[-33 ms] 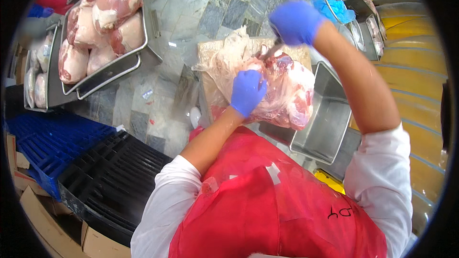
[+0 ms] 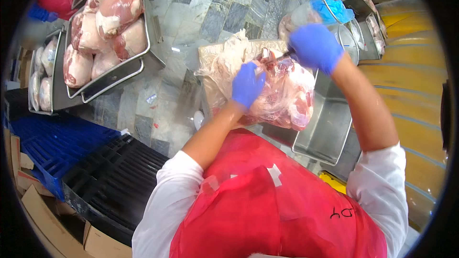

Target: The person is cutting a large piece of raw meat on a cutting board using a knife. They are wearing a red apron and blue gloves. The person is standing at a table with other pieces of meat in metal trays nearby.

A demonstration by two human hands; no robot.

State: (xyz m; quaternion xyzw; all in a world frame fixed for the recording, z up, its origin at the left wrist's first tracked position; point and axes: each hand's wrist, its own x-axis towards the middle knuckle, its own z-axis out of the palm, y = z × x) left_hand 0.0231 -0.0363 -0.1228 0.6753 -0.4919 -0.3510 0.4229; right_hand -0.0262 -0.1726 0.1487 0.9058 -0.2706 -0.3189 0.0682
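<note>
A large piece of raw meat point(image 2: 287, 93) with pale fat and a dark red cut part lies on a cutting board point(image 2: 208, 50) in front of me. My right hand point(image 2: 315, 48), in a blue glove, is closed round a knife point(image 2: 283, 56); only a short dark part of it shows at the cut. On the left side of the cut, my left hand point(image 2: 247, 86), gloved too, presses on the meat with curled fingers and grips its edge. The fingertips are partly hidden.
A metal bin point(image 2: 330, 124) stands right of the board. Clear containers point(image 2: 346, 38) and a blue bag point(image 2: 330, 9) are beyond it. At left, a metal tub point(image 2: 153, 52) holds several large meat pieces point(image 2: 119, 9). Black and blue pallets point(image 2: 110, 177) lie lower left.
My right hand has moved down and to the right, with the knife drawn toward the right of the cut. My left hand stays on the meat, shifted slightly. The whole view has moved a little.
</note>
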